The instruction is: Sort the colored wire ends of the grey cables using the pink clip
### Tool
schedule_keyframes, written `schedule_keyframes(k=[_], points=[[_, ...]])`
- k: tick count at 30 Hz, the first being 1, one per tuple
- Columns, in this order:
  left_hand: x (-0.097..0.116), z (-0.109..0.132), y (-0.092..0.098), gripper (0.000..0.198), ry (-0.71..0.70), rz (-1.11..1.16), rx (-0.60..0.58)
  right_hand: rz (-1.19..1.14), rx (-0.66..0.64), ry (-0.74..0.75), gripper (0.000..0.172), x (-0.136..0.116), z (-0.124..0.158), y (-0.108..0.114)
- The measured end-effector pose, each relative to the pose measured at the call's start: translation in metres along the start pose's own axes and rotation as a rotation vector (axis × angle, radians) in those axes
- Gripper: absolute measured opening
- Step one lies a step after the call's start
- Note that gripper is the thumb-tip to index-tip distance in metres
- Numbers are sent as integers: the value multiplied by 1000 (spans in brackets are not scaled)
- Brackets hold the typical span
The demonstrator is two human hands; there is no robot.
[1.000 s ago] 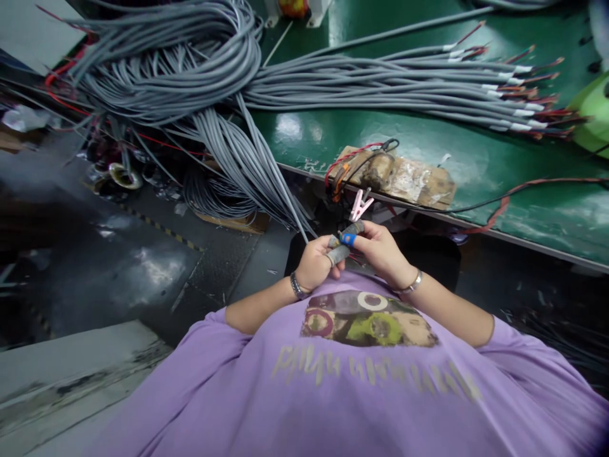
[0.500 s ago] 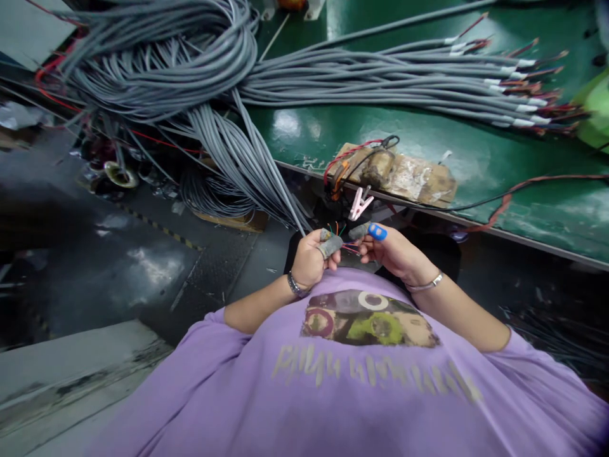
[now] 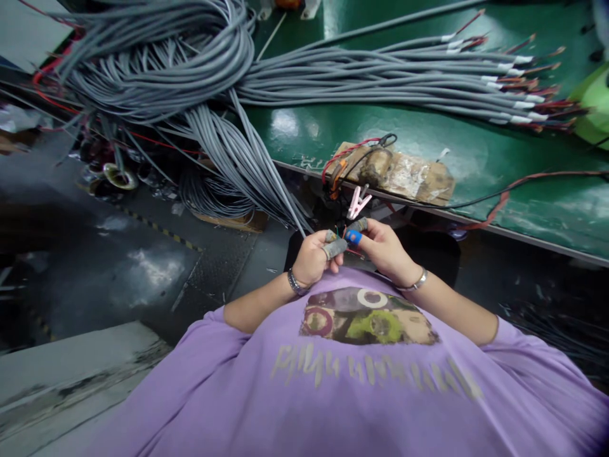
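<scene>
My left hand [image 3: 314,257] is closed round the end of a grey cable [image 3: 285,206] that runs up to the bundle on the bench. Its fingertips wear grey finger cots. My right hand [image 3: 383,247] is pinched right against it, with a blue cot on the thumb, on the thin coloured wires [image 3: 343,236] that stick out of the cable end. Both hands are held close to my chest, just below a pink clip [image 3: 358,203] hanging at the bench edge.
A green bench [image 3: 476,152] carries a long bundle of grey cables [image 3: 380,79] with stripped ends at the right. A taped brown block [image 3: 399,174] with red and black leads sits at its front edge. Coiled grey cable [image 3: 157,70] spills over the left onto a dark floor [image 3: 143,254].
Half a second ago my right hand had drawn away to the right, spreading the thin wires. It has come back against the left hand, as it was a second ago.
</scene>
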State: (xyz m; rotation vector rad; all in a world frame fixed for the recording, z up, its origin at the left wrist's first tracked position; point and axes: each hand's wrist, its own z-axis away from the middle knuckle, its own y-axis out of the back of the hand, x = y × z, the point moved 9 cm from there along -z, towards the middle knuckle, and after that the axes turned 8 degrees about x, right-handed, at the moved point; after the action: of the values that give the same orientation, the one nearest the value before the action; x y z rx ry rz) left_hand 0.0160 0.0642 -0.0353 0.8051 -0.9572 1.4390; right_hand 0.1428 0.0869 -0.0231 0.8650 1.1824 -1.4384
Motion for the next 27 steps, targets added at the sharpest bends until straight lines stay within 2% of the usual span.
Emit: schedule_keyframes(k=[9, 12, 19, 22, 27], points=[[0, -5, 12, 39, -30, 191, 157, -47, 47, -59, 39, 15, 2, 2], [1, -5, 14, 37, -38, 221, 167, -74, 5, -102, 41, 17, 3, -1], [0, -3, 14, 40, -11, 207, 166, -208, -99, -317, 38, 31, 5, -7], [0, -3, 13, 41, -11, 201, 157, -185, -99, -303, 38, 31, 3, -6], [-3, -4, 10, 40, -10, 179, 113, -112, -46, -169, 42, 22, -3, -2]])
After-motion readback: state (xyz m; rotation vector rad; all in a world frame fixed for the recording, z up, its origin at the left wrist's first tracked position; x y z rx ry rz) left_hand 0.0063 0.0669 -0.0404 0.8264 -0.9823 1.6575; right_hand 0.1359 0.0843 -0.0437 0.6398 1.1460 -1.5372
